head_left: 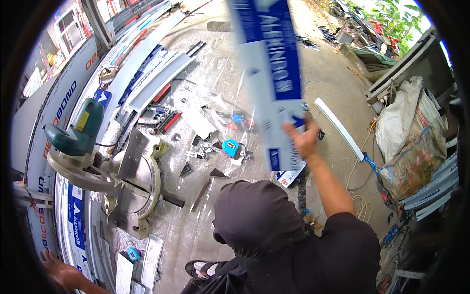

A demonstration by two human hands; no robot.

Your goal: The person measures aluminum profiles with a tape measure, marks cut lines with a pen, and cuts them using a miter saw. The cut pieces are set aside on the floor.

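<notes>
My left hand (61,272) is at the lower left edge, fingers spread and holding nothing. It is beside the long, film-wrapped profiles (76,215); whether it touches them I cannot tell. My right hand is out of view. Directly in front of me is a person in a black hood (259,215), seen from behind. That person's right hand (304,139) grips a long white-and-blue panel (274,73), held up and tilted, its far end beyond the top edge. Between my hand and that person stands a miter saw (139,181) with a green motor housing (89,122).
A blue tape measure (230,147) lies among metal offcuts on the floor; another tape measure (133,254) is near the saw. Long profiles (159,81) are stacked on the left. On the right are a white strip (339,128), stuffed sacks (409,142) and loose cord (362,208).
</notes>
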